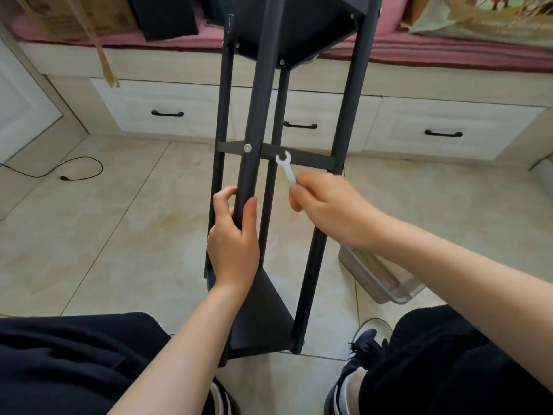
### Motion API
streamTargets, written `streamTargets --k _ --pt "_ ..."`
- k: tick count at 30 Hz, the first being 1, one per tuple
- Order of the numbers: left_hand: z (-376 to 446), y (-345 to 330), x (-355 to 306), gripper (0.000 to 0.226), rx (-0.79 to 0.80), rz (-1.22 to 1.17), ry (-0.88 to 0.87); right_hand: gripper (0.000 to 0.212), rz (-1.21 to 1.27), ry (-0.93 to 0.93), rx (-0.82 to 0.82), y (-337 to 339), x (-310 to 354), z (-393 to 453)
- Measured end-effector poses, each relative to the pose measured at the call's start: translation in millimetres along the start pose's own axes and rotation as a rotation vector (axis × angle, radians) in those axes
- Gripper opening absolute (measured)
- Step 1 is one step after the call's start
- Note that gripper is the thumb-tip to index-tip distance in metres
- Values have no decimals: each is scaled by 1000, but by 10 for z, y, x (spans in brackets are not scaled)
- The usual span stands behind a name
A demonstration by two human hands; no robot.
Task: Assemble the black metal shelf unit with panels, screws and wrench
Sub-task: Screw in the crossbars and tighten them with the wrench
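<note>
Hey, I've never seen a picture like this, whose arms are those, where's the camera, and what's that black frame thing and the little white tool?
There is one picture, taken by a camera worn on the person's head, looking down at their own arms. The left hand grips a black pole of a metal shelf frame lying tilted over the tiled floor. The right hand pinches a small white wrench, its open end at the frame's crossbar. A screw shows on the pole. A clear plastic container sits on the floor at right.
</note>
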State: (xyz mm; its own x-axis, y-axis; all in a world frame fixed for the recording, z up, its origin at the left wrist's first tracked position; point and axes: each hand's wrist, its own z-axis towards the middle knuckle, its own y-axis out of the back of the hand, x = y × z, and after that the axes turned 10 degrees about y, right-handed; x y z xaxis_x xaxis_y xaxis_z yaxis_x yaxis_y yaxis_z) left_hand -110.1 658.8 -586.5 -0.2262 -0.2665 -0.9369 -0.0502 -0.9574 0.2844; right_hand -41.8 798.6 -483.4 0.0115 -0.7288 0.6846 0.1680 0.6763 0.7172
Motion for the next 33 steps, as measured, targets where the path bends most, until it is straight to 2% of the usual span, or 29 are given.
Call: streamTargets --k 2,6,11,23,33 --pt "39 -11 8 19 23 -12 -3 35 -18 -64 80 -64 -75 -3" --pt "75 -17 61 27 37 -45 5 36 -6 -144 127 -163 -199 45" --pt "90 9 92 37 48 -57 3 35 28 -196 91 -242 -267 195" --pt "156 78 103 37 62 -121 16 32 371 -168 -17 -571 -258 644" --pt "188 138 93 33 55 -157 18 33 363 -86 33 -554 -201 780"
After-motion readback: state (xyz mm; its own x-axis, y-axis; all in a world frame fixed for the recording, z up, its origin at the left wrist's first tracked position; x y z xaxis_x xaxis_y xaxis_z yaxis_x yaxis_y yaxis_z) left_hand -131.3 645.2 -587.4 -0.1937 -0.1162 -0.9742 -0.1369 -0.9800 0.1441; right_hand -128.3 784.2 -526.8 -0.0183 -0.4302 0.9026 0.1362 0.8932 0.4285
